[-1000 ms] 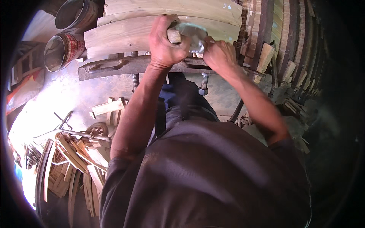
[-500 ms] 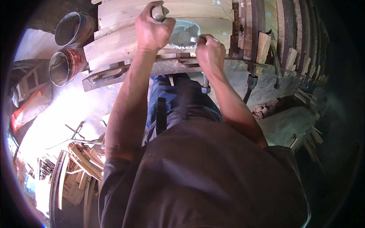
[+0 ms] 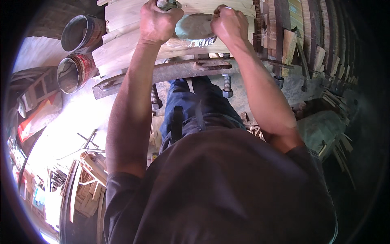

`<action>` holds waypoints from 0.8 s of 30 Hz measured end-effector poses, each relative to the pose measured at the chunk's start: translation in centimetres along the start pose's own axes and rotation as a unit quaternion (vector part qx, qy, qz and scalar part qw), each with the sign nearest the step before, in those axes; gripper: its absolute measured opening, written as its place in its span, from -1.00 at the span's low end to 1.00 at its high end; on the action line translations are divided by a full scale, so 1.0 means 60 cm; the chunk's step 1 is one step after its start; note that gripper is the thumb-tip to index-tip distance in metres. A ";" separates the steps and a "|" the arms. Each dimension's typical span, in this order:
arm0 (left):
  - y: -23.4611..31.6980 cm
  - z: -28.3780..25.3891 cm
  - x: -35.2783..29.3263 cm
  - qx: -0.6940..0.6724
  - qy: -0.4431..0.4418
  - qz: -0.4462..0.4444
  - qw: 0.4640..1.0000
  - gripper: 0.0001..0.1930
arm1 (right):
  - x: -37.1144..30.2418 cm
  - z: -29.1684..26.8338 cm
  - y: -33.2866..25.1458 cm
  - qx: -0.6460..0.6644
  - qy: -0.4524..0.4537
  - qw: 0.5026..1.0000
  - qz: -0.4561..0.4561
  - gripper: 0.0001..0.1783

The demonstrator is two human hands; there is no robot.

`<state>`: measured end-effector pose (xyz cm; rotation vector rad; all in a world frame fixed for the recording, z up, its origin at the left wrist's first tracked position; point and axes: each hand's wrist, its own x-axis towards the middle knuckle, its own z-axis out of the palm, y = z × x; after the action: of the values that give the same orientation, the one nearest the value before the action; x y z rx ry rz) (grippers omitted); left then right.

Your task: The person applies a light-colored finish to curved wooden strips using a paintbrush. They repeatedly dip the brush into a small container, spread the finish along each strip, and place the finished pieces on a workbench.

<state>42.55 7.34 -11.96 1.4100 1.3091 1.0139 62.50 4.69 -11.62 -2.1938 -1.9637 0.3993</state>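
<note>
Pale wooden boards run left to right beyond a person's body. The left hand is closed around a stubby handle-like piece, whose end shows above the fist. Just to the right of that grip, between the 2 hands and over the boards, lies a rounded grey pan-like piece, its longer axis roughly along the boards, its near edge fringed white. The right hand is curled at its right edge, about equally near; whether the fingers pinch it, I cannot tell.
</note>
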 end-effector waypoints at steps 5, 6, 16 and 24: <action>0.006 0.002 -0.012 -0.033 -0.009 -0.040 0.999 -0.53 | 0.006 0.025 -0.055 -0.006 -0.054 0.995 -0.080 -0.72; 0.012 0.000 -0.011 -0.025 -0.012 -0.045 0.999 -0.51 | 0.005 0.027 -0.072 -0.018 -0.075 0.992 -0.105 -0.72; 0.015 0.007 -0.011 -0.012 -0.010 0.022 1.000 -0.48 | 0.017 0.021 0.003 0.045 -0.016 0.890 -0.453 -0.65; -0.003 0.006 -0.048 -0.036 -0.004 0.071 0.997 -0.47 | 0.020 -0.019 0.015 -0.153 -0.168 0.878 -0.422 -0.57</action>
<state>42.62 4.46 -12.15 1.4653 1.1685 1.1378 63.85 5.85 -10.91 -1.1978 -3.0828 0.3476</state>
